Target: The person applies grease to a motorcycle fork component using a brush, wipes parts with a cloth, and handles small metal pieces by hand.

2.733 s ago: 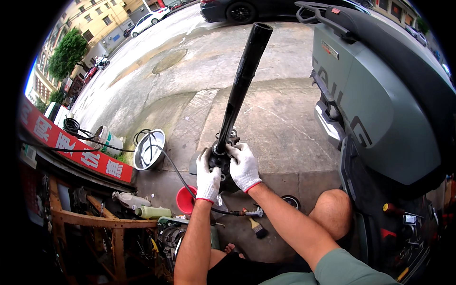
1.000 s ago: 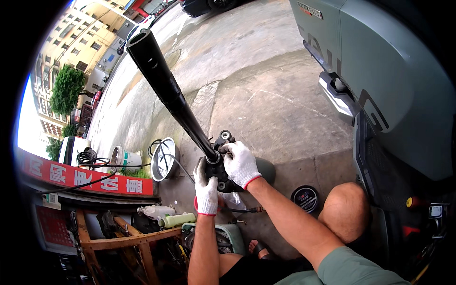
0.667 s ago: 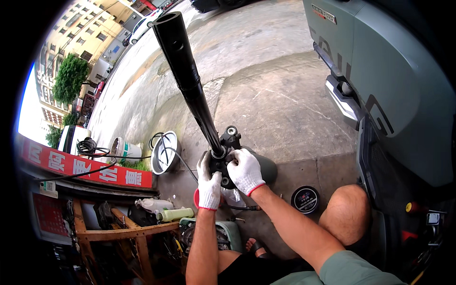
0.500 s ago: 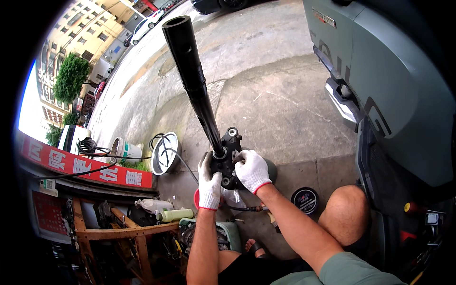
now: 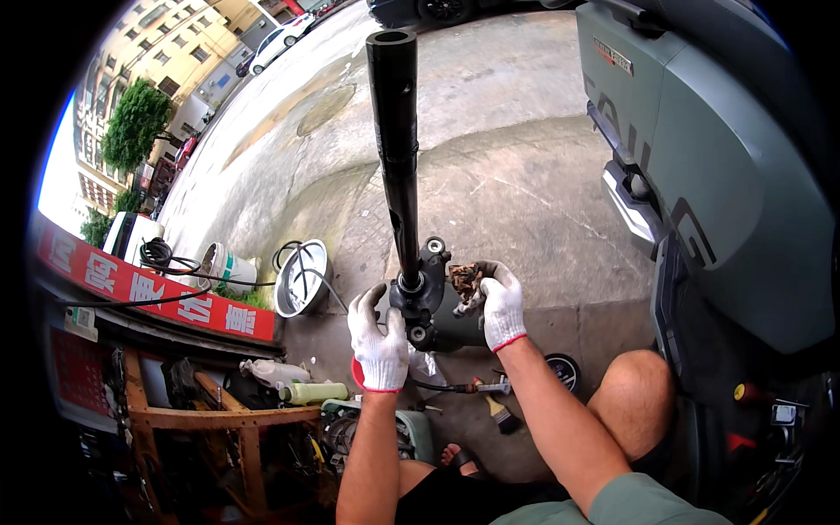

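A long black steering tube (image 5: 395, 140) stands nearly upright in front of me, its hollow end up. At its foot sits a black metal clamp (image 5: 420, 302) with a bolt hole at each end and a shiny ring around the tube. My left hand (image 5: 378, 346), in a white knitted glove, is beside the clamp's left side with fingers apart and nothing in them. To the right of the clamp, my gloved right hand (image 5: 502, 311) grips a crumpled, dirty patterned rag (image 5: 465, 280). The fingertips on the rag are partly hidden.
A paintbrush (image 5: 499, 413) and an air gun (image 5: 494, 386) with a hose lie on the ground below the clamp. A round black tin (image 5: 564, 371) is by my knee. At left are a metal basin (image 5: 300, 284), a white bucket (image 5: 229, 265) and a rusty frame (image 5: 223, 418). A grey vehicle (image 5: 700, 166) stands right.
My right hand has drawn off the clamp to the right, and the rag now shows in it. My left hand has loosened from the clamp. The tube appears more upright.
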The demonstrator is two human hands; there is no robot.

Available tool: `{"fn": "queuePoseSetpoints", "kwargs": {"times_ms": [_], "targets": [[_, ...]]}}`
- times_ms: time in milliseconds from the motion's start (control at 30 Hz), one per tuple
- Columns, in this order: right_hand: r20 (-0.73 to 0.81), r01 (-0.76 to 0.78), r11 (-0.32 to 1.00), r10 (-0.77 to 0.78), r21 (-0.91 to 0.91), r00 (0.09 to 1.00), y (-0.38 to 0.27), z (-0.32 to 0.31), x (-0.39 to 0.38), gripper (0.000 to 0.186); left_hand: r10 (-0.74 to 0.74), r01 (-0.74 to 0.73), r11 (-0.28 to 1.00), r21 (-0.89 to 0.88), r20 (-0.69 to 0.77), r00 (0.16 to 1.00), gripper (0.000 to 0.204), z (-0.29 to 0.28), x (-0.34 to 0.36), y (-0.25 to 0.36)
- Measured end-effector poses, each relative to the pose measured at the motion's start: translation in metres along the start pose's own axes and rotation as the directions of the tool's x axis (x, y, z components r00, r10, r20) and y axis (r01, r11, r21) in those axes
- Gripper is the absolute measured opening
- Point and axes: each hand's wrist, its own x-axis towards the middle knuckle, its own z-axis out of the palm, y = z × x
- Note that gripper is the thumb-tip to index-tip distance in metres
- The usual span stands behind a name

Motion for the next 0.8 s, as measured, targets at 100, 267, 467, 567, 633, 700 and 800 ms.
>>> {"fn": "queuePoseSetpoints", "kwargs": {"times_ms": [100,267,467,567,633,700,800], "targets": [[0.16,0.078,0.992,-0.062,-0.096,0.985,-0.014,0.013,-0.02,0.027,-0.057,0.065,0.963,-0.261,0.037,0.998,0.025,-0.006,-0.008,0.014],[0.452,0.032,0.985,0.05,-0.172,0.891,-0.023,0.01,-0.056,0.03,-0.266,0.483,0.721,-0.496,0.445,0.855,0.02,-0.016,-0.014,0.033],[0.546,0.335,0.602,0.206,-0.725,0.812,-0.01,-0.006,-0.056,0.023,-0.174,0.253,0.848,-0.465,0.208,0.963,0.009,-0.027,-0.018,0.008],[0.344,0.148,0.505,0.321,-0.85,0.883,-0.01,-0.01,-0.052,0.039,0.026,-0.004,0.958,-0.287,0.075,0.997,0.009,-0.026,-0.026,0.01],[0.141,-0.201,0.719,0.386,-0.665,0.912,-0.009,-0.008,-0.054,0.045,0.249,-0.24,0.964,-0.116,0.07,0.966,0.015,-0.027,-0.028,0.022],[0.296,-0.356,0.921,0.387,-0.156,0.873,-0.003,-0.01,-0.053,0.029,0.295,-0.281,0.954,-0.105,0.159,0.942,0.016,-0.021,-0.036,0.027],[0.413,-0.46,0.87,0.357,0.18,0.838,0.0,-0.012,-0.052,0.019,0.334,-0.31,0.942,-0.125,0.299,0.894,0.018,-0.001,-0.045,0.024]]}}
